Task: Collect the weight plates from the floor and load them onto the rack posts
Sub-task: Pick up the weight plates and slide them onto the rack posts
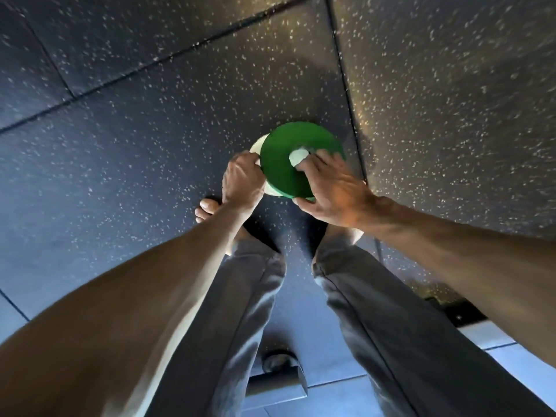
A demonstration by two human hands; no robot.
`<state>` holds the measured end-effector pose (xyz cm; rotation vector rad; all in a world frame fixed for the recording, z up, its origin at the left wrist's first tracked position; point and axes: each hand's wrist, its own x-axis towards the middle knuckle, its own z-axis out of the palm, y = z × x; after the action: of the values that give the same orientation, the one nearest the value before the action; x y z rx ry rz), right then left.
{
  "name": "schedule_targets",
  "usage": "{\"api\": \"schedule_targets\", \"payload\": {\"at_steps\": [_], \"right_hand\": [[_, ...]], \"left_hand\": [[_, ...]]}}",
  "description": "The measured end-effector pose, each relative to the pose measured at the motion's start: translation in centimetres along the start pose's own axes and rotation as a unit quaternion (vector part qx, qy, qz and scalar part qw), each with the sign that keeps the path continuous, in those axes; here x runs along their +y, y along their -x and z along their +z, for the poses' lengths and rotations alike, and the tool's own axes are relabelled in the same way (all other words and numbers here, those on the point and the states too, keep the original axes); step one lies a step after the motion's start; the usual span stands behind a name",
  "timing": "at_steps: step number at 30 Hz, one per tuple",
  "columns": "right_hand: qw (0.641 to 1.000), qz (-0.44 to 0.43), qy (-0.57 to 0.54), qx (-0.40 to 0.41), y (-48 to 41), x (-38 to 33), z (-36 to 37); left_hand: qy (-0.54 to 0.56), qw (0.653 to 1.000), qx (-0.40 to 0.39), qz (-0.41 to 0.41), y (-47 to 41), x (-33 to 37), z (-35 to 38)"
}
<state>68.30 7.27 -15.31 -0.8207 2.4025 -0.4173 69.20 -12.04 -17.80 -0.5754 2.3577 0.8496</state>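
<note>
A green weight plate (pixel 282 152) lies on top of a white weight plate (pixel 258 145), low over the dark speckled rubber floor in front of my bare feet. The white one shows only at the left edge and through the green plate's centre hole. My left hand (pixel 242 179) grips the left rim of the stack, fingers over the white plate's edge. My right hand (pixel 331 188) holds the green plate, fingers at the centre hole and thumb under its near rim. I cannot tell whether the stack touches the floor.
Rubber floor tiles (pixel 150 145) with seams spread all around. My legs in grey trousers (pixel 361 311) stand below the plates. A metal post with a round end (pixel 278 361) lies between my legs at the bottom. A dark object (pixel 457 314) sits at the right.
</note>
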Motion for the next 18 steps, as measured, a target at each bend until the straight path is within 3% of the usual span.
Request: {"api": "schedule_targets", "payload": {"at_steps": [4,7,9,11,15,18], "right_hand": [[0.999,0.023,-0.011,0.041,1.0,0.6,-0.5],[0.996,0.052,-0.033,0.066,1.7,0.5,-0.3],[0.989,0.087,-0.077,0.096,1.6,0.3,-0.6],[0.973,0.139,-0.128,0.132,1.1,0.1,-1.2],[0.928,0.227,-0.221,0.195,-0.8,0.5,-2.5],[0.908,0.259,-0.235,0.231,-1.9,1.2,-3.3]], "left_hand": [[-0.14,0.981,-0.023,0.131,0.1,0.1,0.8],[-0.385,0.892,-0.082,0.221,0.1,-0.3,1.7],[-0.461,0.848,-0.1,0.242,0.6,-0.6,2.5],[-0.494,0.831,-0.093,0.24,1.3,-0.7,3.4],[-0.513,0.829,-0.086,0.206,1.4,0.0,3.7],[-0.517,0.82,-0.075,0.234,2.1,0.0,3.4]]}}
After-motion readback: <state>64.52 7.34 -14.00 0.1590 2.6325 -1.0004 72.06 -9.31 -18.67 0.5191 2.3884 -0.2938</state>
